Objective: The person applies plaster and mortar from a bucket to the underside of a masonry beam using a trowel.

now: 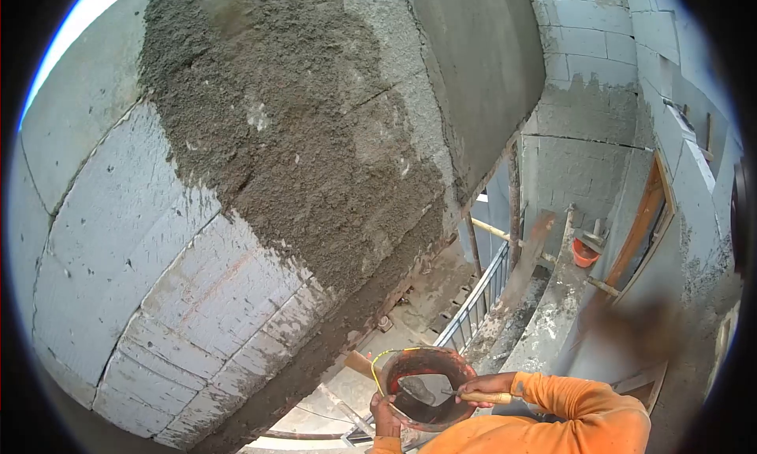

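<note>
A dark bucket (453,362) with a reddish, mortar-stained inside is at the bottom of the view, in front of my body. My left hand (385,416) grips its rim on the near left side, close to the thin yellow bail handle (374,369). Closed around the wooden grip of a trowel (487,397) is my right hand (478,388). The trowel's blade reaches into the bucket and appears to have grey mortar on it. How much mortar the bucket holds is hard to see.
Rough wet mortar (292,131) covers part of the pale block wall (118,217). Smoother render (481,68) lies beyond it. A metal railing (479,300) stands below. An orange bucket (584,254) sits on a ledge at right, near a wooden frame (640,221). A brown blur hangs at right.
</note>
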Tool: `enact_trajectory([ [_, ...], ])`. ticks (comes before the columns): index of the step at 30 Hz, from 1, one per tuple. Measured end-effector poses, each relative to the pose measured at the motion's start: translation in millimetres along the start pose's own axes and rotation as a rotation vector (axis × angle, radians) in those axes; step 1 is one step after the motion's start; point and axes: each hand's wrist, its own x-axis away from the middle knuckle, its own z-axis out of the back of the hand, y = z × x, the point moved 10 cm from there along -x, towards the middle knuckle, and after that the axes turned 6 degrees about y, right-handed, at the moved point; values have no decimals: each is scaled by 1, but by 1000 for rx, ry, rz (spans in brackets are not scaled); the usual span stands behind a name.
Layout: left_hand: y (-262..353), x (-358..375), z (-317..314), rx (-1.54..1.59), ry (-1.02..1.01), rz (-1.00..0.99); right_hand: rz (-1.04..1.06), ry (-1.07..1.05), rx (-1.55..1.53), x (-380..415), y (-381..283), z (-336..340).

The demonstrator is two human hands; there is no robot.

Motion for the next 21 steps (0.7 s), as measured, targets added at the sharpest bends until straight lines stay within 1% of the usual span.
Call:
enact_trajectory([
  [1, -5, -2, 8, 4, -21, 22, 27, -2, -57, 6, 4, 2],
  [2, -6, -4, 12, 15, -37, 3, 48, -6, -112, 12, 5, 6],
  [3, -11, -6, 17, 9, -16, 12, 57, -6, -89, 22, 1, 5],
  [5, -14, -8, 24, 23, 9, 9, 198, 12, -315, 42, -21, 4],
  [6, -17, -8, 29, -3, 31, 28, 192, 9, -292, 50, -29, 0],
  [8, -18, -1, 31, -17, 57, 50, 333, 35, -691, 72, -63, 6],
  [9, -13, 4, 21, 2, 23, 47, 447, 21, -707, 82, -86, 8],
  [10, -10, 8, 17, 27, -5, 38, 431, 17, -686, 90, -100, 3],
  [11, -14, 3, 25, 62, 9, 18, 599, 76, -706, 109, -132, 8],
  [12, -19, -4, 37, 13, 71, 14, 767, 128, -721, 129, -166, 10],
  [13, -28, -13, 51, -37, 132, 15, 872, 133, -709, 149, -196, 8],
  [15, -36, -23, 59, 8, 148, -39, 1106, 184, -678, 198, -256, -4],
  [17, -33, -20, 61, 30, 153, -83, 1365, 276, -628, 260, -314, -32],
  [18, -27, -10, 54, 62, 144, -41, 1495, 323, -598, 293, -342, -50],
  [19, -22, 1, 50, 91, 137, 0, 1644, 360, -514, 326, -370, -69],
  [20, -23, 1, 56, 98, 141, -2, 1788, 397, -426, 358, -394, -91],
  [21, -21, 1, 60, 67, 144, -28, 1921, 502, -324, 390, -413, -113],
])
